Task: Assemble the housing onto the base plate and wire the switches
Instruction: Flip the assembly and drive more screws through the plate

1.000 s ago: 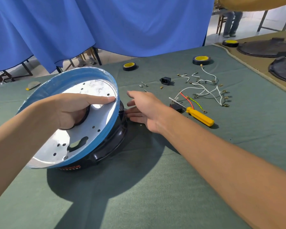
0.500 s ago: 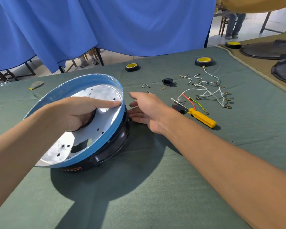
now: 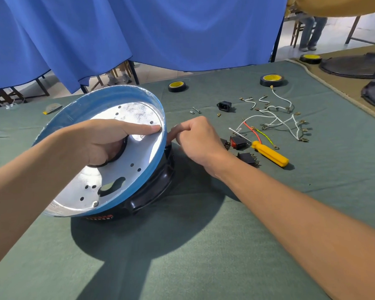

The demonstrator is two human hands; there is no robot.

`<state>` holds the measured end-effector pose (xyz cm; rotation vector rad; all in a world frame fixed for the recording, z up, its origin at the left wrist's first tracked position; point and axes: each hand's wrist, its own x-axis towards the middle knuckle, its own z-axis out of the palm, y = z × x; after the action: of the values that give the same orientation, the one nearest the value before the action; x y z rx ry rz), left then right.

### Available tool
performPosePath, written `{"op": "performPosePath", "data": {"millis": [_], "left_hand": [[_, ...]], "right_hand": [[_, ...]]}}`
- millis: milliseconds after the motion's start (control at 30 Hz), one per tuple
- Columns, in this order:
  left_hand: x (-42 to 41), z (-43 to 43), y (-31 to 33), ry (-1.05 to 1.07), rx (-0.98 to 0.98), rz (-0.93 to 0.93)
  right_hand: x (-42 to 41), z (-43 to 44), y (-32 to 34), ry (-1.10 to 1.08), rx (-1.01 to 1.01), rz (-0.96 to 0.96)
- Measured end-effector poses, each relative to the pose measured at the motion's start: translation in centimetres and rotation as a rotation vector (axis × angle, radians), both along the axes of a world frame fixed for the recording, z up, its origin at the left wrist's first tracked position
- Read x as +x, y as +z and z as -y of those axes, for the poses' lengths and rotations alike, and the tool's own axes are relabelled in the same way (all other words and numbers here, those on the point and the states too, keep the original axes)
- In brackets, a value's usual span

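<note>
A blue-rimmed round housing (image 3: 100, 98) with a silver perforated floor sits tilted on a black base plate (image 3: 147, 195) on the green cloth. My left hand (image 3: 104, 141) grips it through the centre hole, index finger stretched to the right rim. My right hand (image 3: 195, 141) is curled at the housing's right edge, fingertips pinched; whether something small is in them I cannot tell. Two black switches (image 3: 248, 158) and a red rocker switch (image 3: 238, 141) lie just right of that hand. Loose white, red and green-yellow wires (image 3: 275, 120) with terminals are spread beyond.
A yellow-handled screwdriver (image 3: 268, 155) lies beside the switches. A black power socket (image 3: 224, 105), small screws (image 3: 195, 110) and two tape rolls (image 3: 177, 86) (image 3: 272, 79) sit farther back. Black round parts (image 3: 355, 66) rest on the neighbouring table at right. Blue curtain behind.
My right hand went from flat and spread on the cloth to curled with pinched fingertips at the housing's right rim, uncovering the switches. The left hand keeps its hold.
</note>
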<state>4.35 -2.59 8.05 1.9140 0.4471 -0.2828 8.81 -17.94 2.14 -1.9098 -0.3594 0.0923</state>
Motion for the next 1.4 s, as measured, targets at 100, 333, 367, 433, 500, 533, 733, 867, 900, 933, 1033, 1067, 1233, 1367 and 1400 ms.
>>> {"op": "performPosePath", "data": {"millis": [100,333,367,433,500,533,733,867,900,933,1033,1067,1233,1367,1400], "left_hand": [[0.1,-0.1,-0.1,-0.001,-0.017,-0.01],[0.9,-0.9,-0.5,0.002,0.004,-0.135],[1.0,-1.0,-0.4,0.006,0.011,-0.217],[0.9,-0.9,-0.3,-0.001,0.034,-0.3],[1.1,-0.9,-0.8,-0.007,0.074,-0.297],[1.2,-0.9,-1.0,-0.006,0.1,-0.294],[1.7,0.0,-1.4,-0.004,0.211,-0.249],[1.6,0.1,-1.5,-0.041,0.252,-0.226],[1.6,0.0,-1.5,-0.048,0.26,-0.223],[1.6,-0.1,-1.5,-0.042,0.268,-0.219],[1.5,-0.4,-1.3,0.001,0.28,-0.214],[1.5,-0.5,-1.3,0.013,0.28,-0.221],[1.5,-0.4,-1.6,0.039,0.254,-0.194],[1.7,-0.3,-2.0,0.043,0.241,-0.175],[1.7,-0.3,-2.2,0.044,0.244,-0.176]], "right_hand": [[0.0,0.1,0.0,0.0,-0.031,0.015],[0.2,0.3,0.0,0.018,-0.109,0.159],[0.3,0.4,0.1,-0.007,-0.102,0.213],[0.6,0.6,0.1,-0.085,-0.068,0.261],[1.1,0.7,-0.1,-0.143,-0.043,0.225],[1.3,0.7,-0.2,-0.153,-0.046,0.201],[0.8,0.4,-0.5,-0.12,-0.072,0.202],[0.8,0.1,0.1,-0.132,0.1,0.054],[0.7,-0.1,0.3,-0.105,0.142,-0.015],[0.5,-0.2,0.6,-0.076,0.143,-0.052],[0.0,-0.5,0.8,-0.015,-0.073,0.057],[-0.2,-0.5,0.8,0.001,-0.147,0.096],[-0.4,-0.5,1.1,0.018,-0.166,0.127],[-0.5,-0.5,1.2,0.029,-0.141,0.072],[-0.5,-0.5,1.1,0.036,-0.129,0.026]]}}
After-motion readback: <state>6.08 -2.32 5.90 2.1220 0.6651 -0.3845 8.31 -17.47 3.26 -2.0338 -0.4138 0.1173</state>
